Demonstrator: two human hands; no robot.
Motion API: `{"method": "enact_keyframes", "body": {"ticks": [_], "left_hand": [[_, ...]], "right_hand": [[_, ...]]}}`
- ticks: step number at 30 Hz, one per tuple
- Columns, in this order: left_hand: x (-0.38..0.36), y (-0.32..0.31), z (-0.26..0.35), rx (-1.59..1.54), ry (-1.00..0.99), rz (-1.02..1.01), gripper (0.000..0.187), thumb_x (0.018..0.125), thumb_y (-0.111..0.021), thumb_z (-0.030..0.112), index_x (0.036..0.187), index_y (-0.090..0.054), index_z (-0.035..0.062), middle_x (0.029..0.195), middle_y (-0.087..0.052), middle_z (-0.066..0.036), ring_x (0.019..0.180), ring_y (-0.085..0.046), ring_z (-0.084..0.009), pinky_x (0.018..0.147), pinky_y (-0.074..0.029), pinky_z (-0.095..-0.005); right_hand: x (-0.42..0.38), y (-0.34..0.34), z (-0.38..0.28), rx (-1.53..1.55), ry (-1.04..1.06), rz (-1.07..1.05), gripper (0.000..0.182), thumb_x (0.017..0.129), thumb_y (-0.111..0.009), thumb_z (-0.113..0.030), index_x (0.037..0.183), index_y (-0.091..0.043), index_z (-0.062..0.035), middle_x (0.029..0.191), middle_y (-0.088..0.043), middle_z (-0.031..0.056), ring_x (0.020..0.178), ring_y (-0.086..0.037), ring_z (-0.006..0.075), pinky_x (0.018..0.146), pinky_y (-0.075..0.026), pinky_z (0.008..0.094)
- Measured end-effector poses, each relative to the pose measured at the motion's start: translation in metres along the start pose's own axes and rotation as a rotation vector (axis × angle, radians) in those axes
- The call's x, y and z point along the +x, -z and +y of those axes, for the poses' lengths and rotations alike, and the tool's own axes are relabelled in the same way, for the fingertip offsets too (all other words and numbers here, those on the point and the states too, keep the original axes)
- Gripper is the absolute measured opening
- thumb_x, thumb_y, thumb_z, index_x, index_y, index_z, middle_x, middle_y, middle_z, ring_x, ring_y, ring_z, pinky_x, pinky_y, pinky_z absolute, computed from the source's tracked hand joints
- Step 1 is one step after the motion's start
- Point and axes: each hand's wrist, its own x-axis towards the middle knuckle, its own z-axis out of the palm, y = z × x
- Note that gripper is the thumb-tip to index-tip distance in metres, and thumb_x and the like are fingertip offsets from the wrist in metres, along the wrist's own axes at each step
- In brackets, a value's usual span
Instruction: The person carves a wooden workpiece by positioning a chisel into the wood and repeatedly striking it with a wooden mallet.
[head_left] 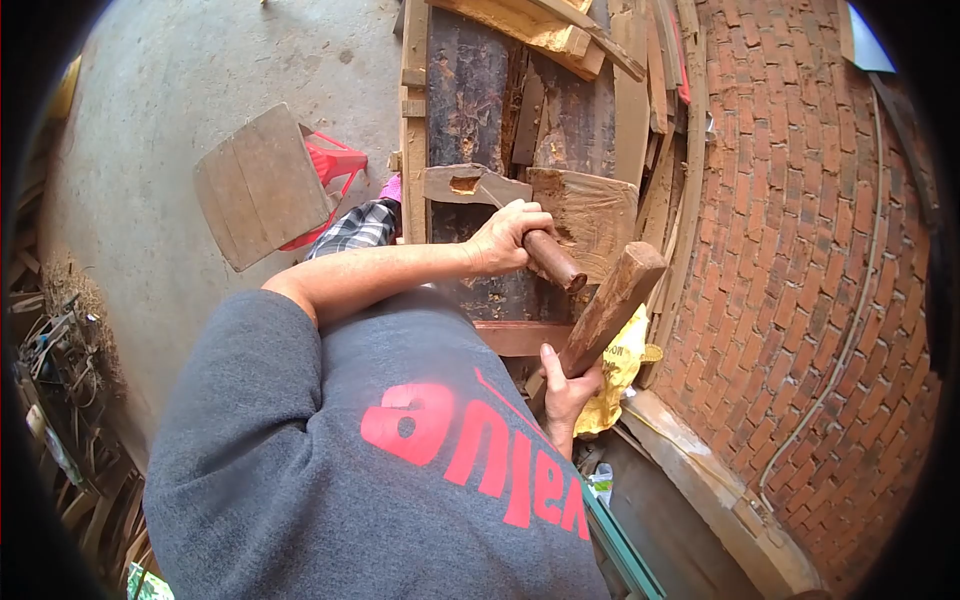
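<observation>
We are mid-chiselling: our left hand (pixel 507 238) is clenched around the round brown wooden handle of a chisel (pixel 550 259) set against the dark weathered plank (pixel 470 100), while our right hand (pixel 566 385) grips a rough wooden mallet (pixel 612 303) — raised just beside the handle's butt. Next, we judge, comes a square strike. No containers show.

A single head-worn camera looks steeply down and forward over the person's own grey shirt (pixel 360 450), close to the work. Its fisheye lens bends the brick wall (pixel 800 250) on the right and the concrete floor (pixel 180 100) at far left, with dark corners ringing the view.
</observation>
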Motion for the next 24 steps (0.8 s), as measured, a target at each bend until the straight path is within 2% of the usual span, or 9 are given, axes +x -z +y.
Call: {"method": "enact_keyframes", "body": {"ticks": [2, 9, 11, 12, 15, 19, 24], "left_hand": [[0.0, -0.001, -0.003, 0.014, -0.003, 0.013, 0.027, 0.067, -0.073, 0.005, 0.088, -0.057, 0.0074, 0.086, -0.056, -0.01, 0.087, -0.053, -0.0328, 0.076, -0.044, -0.0412], [0.004, 0.002, -0.009, 0.013, 0.07, 0.01, 0.031, 0.063, -0.073, 0.004, 0.089, -0.057, 0.0073, 0.086, -0.056, -0.009, 0.087, -0.054, -0.0323, 0.077, -0.043, -0.0412], [0.005, 0.001, -0.009, 0.004, 0.08, 0.013, 0.032, 0.063, -0.073, 0.003, 0.089, -0.056, 0.0072, 0.086, -0.056, -0.009, 0.088, -0.054, -0.0322, 0.078, -0.043, -0.0411], [0.006, 0.001, -0.007, 0.008, 0.083, 0.021, 0.031, 0.063, -0.073, 0.003, 0.089, -0.056, 0.0071, 0.086, -0.056, -0.009, 0.088, -0.054, -0.0321, 0.078, -0.043, -0.041], [0.009, -0.001, -0.005, 0.004, 0.081, 0.025, 0.03, 0.063, -0.072, 0.003, 0.089, -0.056, 0.0068, 0.085, -0.056, -0.009, 0.088, -0.054, -0.0321, 0.079, -0.043, -0.041], [0.011, -0.001, -0.001, 0.005, 0.08, 0.03, 0.03, 0.064, -0.071, 0.002, 0.089, -0.056, 0.0064, 0.084, -0.056, -0.01, 0.088, -0.054, -0.0324, 0.078, -0.043, -0.0407], [0.015, 0.001, 0.0, -0.012, 0.09, 0.067, 0.032, 0.062, -0.071, 0.0, 0.09, -0.055, 0.0063, 0.085, -0.056, -0.01, 0.088, -0.054, -0.0323, 0.078, -0.043, -0.0402]], "right_hand": [[0.001, 0.001, 0.001, 0.0, 0.009, -0.008, 0.047, 0.076, -0.079, -0.007, 0.113, -0.052, 0.0022, 0.083, -0.057, 0.004, 0.06, -0.056, 0.0107, 0.051, -0.048, 0.0253], [0.003, 0.008, -0.004, 0.024, -0.006, 0.011, 0.047, 0.076, -0.08, -0.007, 0.113, -0.052, 0.0019, 0.085, -0.057, 0.0039, 0.063, -0.056, 0.0108, 0.056, -0.048, 0.025], [0.006, 0.019, 0.005, -0.066, 0.083, 0.036, 0.042, 0.075, -0.08, -0.006, 0.108, -0.054, 0.0006, 0.083, -0.057, 0.002, 0.066, -0.055, 0.0099, 0.061, -0.046, 0.0243], [0.003, 0.017, -0.015, -0.028, 0.034, 0.042, 0.039, 0.075, -0.08, -0.006, 0.103, -0.054, -0.0008, 0.081, -0.056, 0.0006, 0.07, -0.054, 0.0097, 0.066, -0.045, 0.0248], [0.002, 0.014, -0.039, 0.03, 0.026, 0.036, 0.038, 0.074, -0.081, -0.007, 0.1, -0.053, -0.0015, 0.08, -0.056, 0.0001, 0.07, -0.054, 0.0106, 0.067, -0.046, 0.0259], [0.005, 0.017, -0.025, -0.003, 0.078, 0.042, 0.044, 0.074, -0.08, -0.005, 0.11, -0.054, 0.0005, 0.092, -0.056, 0.0002, 0.082, -0.053, 0.0102, 0.077, -0.044, 0.0265], [0.005, 0.018, -0.03, -0.03, 0.051, 0.038, 0.048, 0.074, -0.079, -0.004, 0.114, -0.053, 0.0012, 0.097, -0.055, 0.0002, 0.086, -0.051, 0.0102, 0.079, -0.043, 0.0265]]}}
